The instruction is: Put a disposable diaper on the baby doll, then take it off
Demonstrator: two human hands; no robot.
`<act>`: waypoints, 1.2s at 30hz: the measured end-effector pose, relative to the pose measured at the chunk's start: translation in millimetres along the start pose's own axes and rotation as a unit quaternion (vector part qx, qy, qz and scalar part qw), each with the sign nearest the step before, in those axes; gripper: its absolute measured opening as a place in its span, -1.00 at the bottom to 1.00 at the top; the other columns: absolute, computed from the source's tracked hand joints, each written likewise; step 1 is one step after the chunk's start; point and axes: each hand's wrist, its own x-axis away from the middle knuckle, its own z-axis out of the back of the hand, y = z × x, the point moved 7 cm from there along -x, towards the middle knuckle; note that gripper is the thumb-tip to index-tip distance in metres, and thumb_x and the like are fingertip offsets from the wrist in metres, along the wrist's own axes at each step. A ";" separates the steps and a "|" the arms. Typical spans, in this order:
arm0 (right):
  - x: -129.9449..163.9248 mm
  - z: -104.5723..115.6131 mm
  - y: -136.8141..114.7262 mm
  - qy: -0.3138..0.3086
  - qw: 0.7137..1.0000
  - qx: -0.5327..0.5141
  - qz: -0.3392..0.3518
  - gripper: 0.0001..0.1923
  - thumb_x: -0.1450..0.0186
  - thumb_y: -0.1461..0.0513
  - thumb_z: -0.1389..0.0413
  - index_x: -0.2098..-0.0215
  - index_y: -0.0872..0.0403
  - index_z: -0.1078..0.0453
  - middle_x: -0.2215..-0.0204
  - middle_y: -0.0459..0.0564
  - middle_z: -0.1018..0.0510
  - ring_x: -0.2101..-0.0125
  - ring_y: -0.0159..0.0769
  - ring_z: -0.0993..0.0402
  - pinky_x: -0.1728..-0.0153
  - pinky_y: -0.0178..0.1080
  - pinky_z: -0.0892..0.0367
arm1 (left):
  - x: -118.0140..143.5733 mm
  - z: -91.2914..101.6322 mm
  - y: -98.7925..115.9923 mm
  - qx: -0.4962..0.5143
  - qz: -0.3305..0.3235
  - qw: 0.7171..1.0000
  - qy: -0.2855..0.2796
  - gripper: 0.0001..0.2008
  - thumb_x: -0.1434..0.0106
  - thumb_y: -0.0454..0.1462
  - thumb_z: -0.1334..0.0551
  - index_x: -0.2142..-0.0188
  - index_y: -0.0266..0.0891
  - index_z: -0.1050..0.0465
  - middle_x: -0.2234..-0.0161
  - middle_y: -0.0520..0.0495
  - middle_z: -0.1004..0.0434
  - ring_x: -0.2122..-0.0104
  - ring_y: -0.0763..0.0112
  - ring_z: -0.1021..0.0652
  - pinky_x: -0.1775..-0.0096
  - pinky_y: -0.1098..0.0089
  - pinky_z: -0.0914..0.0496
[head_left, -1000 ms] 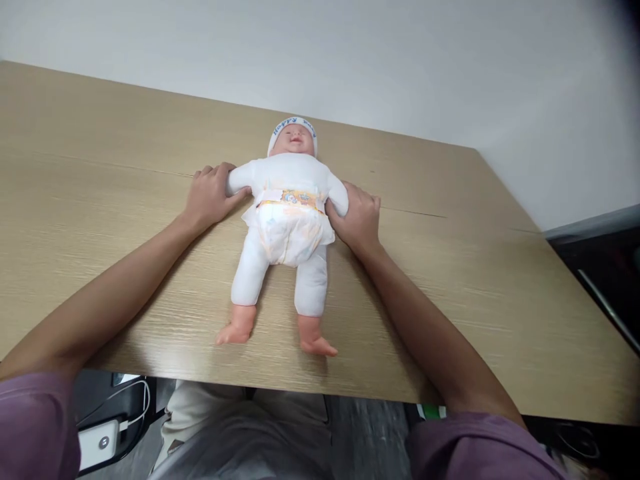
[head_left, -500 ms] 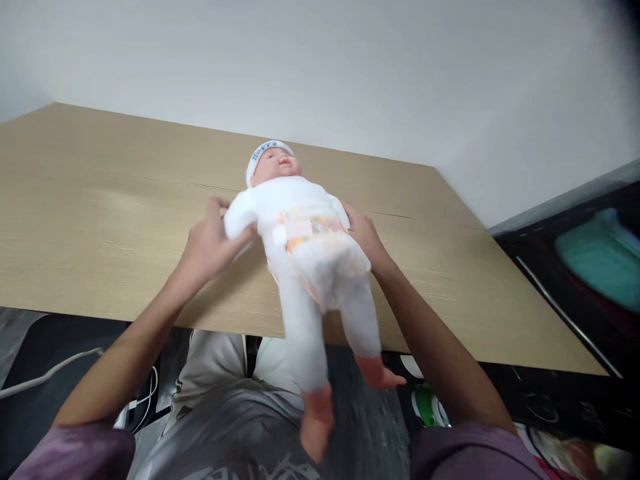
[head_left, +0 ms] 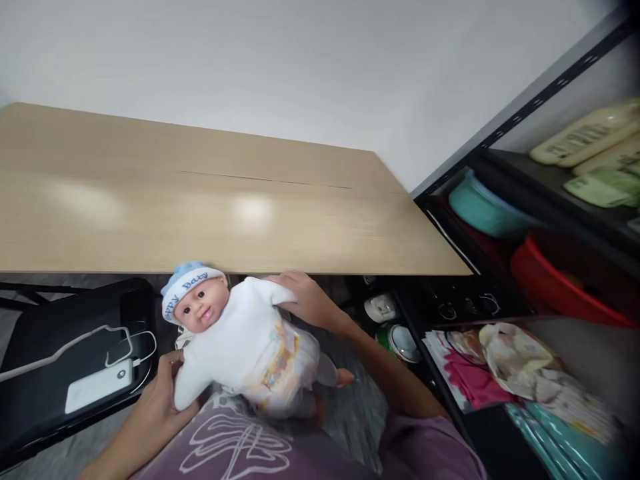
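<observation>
A baby doll [head_left: 240, 333] in a white suit and a blue-and-white cap [head_left: 193, 283] lies tilted over my lap, head to the left and feet to the right. A printed diaper [head_left: 285, 367] is around its hips, over the suit. My left hand [head_left: 165, 390] is closed around the doll's arm at the lower left. My right hand [head_left: 303, 297] grips its other arm, beside the table's front edge. The doll's legs are partly hidden behind the diaper.
The wooden table [head_left: 200, 220] stretches ahead to the wall. At the left, a black chair [head_left: 30, 347] holds a white power bank [head_left: 100, 385] with a cable. Black shelves at the right carry a teal basin [head_left: 493, 207], a red basin [head_left: 565, 280] and folded cloths [head_left: 525, 360].
The doll has come off the tabletop toward my body, down onto my lap, and turned so its head points left. Both hands moved with it, and my view shifted to the right.
</observation>
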 end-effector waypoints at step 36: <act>56.8 -61.3 76.9 0.071 0.978 -0.108 -0.167 -0.71 -0.57 0.15 -0.18 -0.13 0.06 -0.69 0.19 0.01 -0.68 0.23 -0.20 -0.58 0.10 -0.14 -0.50 | -126.3 -54.7 146.5 -0.058 -0.363 0.898 -0.241 -0.63 -0.69 0.02 -0.24 -0.22 -0.16 -0.61 -0.16 -0.24 -0.63 -0.11 0.09 -0.56 -0.22 0.10 -0.41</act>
